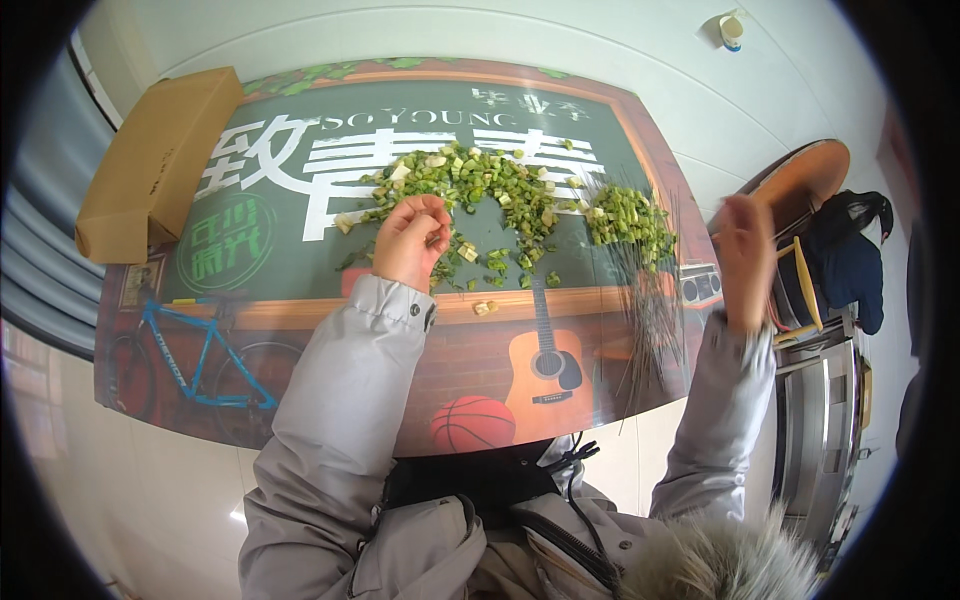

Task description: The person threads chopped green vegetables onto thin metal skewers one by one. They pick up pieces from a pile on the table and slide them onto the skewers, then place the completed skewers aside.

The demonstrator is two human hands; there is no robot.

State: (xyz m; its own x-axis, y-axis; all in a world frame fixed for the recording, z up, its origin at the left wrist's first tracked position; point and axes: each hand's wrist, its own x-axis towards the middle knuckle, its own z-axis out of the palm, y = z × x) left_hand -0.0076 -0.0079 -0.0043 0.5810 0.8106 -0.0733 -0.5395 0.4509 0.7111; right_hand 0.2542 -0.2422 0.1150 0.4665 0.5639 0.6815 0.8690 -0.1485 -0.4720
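My left hand [412, 240] is over the near left part of a loose heap of small green and pale cut pieces [480, 175] on the table. Its fingertips are pinched together; whatever lies between them is too small to make out. Off the table's right edge, my right hand [748, 260] is raised and smeared by motion, so its fingers cannot be read. Between the two hands lies a bundle of long, thin dark sticks [645, 330]. At their far ends, green pieces [630, 222] are bunched together. Two pale yellowish bits [485, 308] lie nearer to me.
The table [330, 400] has a printed top with pictures and lettering. An open brown cardboard box [165, 150] stands at its far left corner. On the right are a round brown tabletop [815, 175], a yellow-framed chair [805, 285] and a person in dark clothes [850, 255].
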